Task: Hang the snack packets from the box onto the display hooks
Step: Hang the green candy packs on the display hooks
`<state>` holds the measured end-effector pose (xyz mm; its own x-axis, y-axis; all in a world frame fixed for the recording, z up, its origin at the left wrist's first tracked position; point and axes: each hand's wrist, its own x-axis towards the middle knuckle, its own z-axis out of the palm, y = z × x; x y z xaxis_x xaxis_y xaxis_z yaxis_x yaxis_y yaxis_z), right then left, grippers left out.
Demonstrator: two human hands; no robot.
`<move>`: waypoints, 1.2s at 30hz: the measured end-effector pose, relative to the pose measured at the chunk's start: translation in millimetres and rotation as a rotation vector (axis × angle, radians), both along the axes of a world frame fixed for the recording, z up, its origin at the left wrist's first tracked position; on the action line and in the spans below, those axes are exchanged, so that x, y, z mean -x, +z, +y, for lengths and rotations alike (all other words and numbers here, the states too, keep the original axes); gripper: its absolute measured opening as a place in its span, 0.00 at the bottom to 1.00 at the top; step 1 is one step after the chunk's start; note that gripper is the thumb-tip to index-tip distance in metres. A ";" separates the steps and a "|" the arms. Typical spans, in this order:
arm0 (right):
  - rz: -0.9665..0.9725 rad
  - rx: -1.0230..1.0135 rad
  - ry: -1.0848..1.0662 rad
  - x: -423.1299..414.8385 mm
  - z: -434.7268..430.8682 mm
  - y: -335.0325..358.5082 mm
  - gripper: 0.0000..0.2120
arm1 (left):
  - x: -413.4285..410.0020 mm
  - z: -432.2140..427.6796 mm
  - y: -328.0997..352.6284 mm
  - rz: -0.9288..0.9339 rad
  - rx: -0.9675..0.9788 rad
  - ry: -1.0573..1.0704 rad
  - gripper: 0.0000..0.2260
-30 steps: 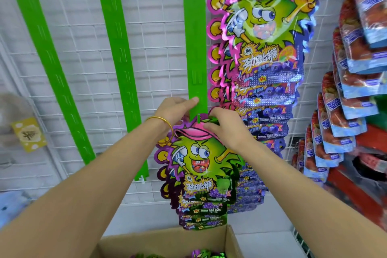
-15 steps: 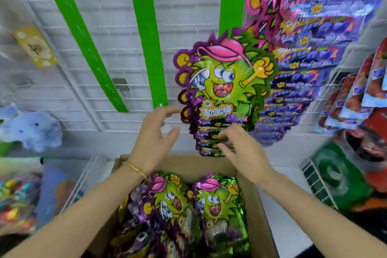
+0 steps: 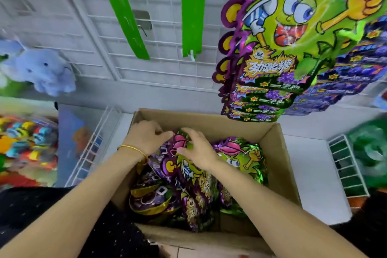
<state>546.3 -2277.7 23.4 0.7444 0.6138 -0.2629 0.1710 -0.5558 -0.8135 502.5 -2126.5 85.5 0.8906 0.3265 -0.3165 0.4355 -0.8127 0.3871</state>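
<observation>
An open cardboard box (image 3: 274, 153) stands on the white shelf, filled with several green and purple monster-shaped snack packets. Both hands are down inside it on the top packet (image 3: 189, 172). My left hand (image 3: 146, 138) pinches the packet's upper left edge with curled fingers. My right hand (image 3: 199, 151) holds its pink cap between fingers and thumb. A second packet (image 3: 240, 157) lies to the right of it. A bunch of the same packets (image 3: 293, 37) hangs at the upper right. Two green hook strips (image 3: 191, 16) hang bare on the wire grid.
A blue plush toy (image 3: 41, 69) hangs at the left above colourful toys (image 3: 25, 142). A white wire divider (image 3: 92, 146) stands left of the box. A wire basket (image 3: 347, 165) and a green item (image 3: 370, 148) sit at the right on the white shelf (image 3: 310, 174).
Both hands left the hanging packet and dropped into the box, closing on its top packet. The view tilted down from the grid to the box.
</observation>
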 end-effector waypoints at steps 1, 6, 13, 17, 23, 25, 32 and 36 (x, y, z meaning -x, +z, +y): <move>-0.010 0.000 -0.026 -1.4 2.0 -0.2 0.28 | 3.4 -1.2 -7.0 0.147 -0.088 -0.065 0.22; -0.039 0.080 -0.075 -8.6 -23.2 -6.6 0.27 | 10.9 -15.7 -27.6 0.308 -0.218 -0.133 0.21; -0.015 0.124 -0.180 -13.9 -60.6 -3.9 0.26 | 13.0 -25.5 -19.3 0.178 -0.183 -0.168 0.14; -0.011 0.111 -0.218 -13.7 -68.2 1.2 0.26 | 18.5 -22.7 -24.5 0.150 -0.119 -0.217 0.15; -0.030 0.070 -0.206 -11.1 -77.3 17.4 0.26 | 26.0 -25.3 0.2 -0.041 0.084 -0.306 0.20; -0.033 0.036 -0.177 -12.5 -78.7 23.9 0.27 | 29.4 -21.2 15.3 -0.080 0.210 -0.395 0.16; 0.036 -0.144 -0.041 -23.4 -79.1 71.5 0.35 | 36.7 -13.5 37.5 -0.029 0.629 -0.521 0.23; 0.088 -0.179 0.062 -31.3 -86.5 96.3 0.30 | 37.3 -18.2 48.4 -0.004 0.759 -0.593 0.16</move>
<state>577.5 -2364.2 119.7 0.6831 0.7002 -0.2075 0.1244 -0.3915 -0.9117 465.2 -2144.7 133.9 0.8468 -0.4671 -0.2545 0.0320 -0.4330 0.9008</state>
